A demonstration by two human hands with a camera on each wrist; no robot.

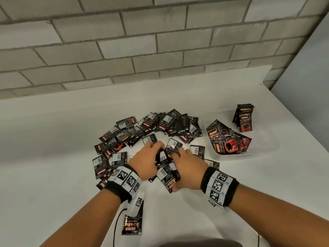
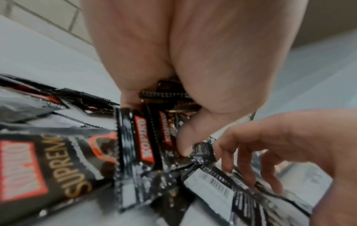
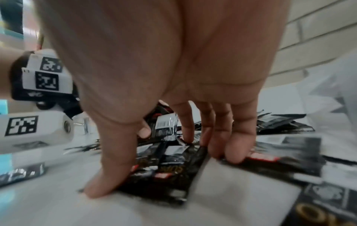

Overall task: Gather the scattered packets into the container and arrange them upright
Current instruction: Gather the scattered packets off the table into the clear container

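Note:
Many black packets (image 1: 154, 127) lie scattered in a heap mid-table. A clear container (image 1: 263, 139) at the right holds loose packets (image 1: 227, 141), with a few upright packets (image 1: 244, 120) at its back. My left hand (image 1: 156, 152) grips a small bundle of packets (image 1: 161, 156); the left wrist view shows the thumb (image 2: 185, 137) and fingers clamped on that bundle (image 2: 148, 140). Beside it, my right hand (image 1: 179, 168) reaches down with straight fingers (image 3: 237, 145) touching flat packets. Its thumb (image 3: 108, 168) sits at the near edge of one packet (image 3: 168, 175).
A single packet (image 1: 131, 225) lies near the front edge under my left wrist, beside a thin black cable (image 1: 115, 227). A grey brick wall (image 1: 142, 41) runs behind the white table (image 1: 53, 131). The table's right edge is just past the container.

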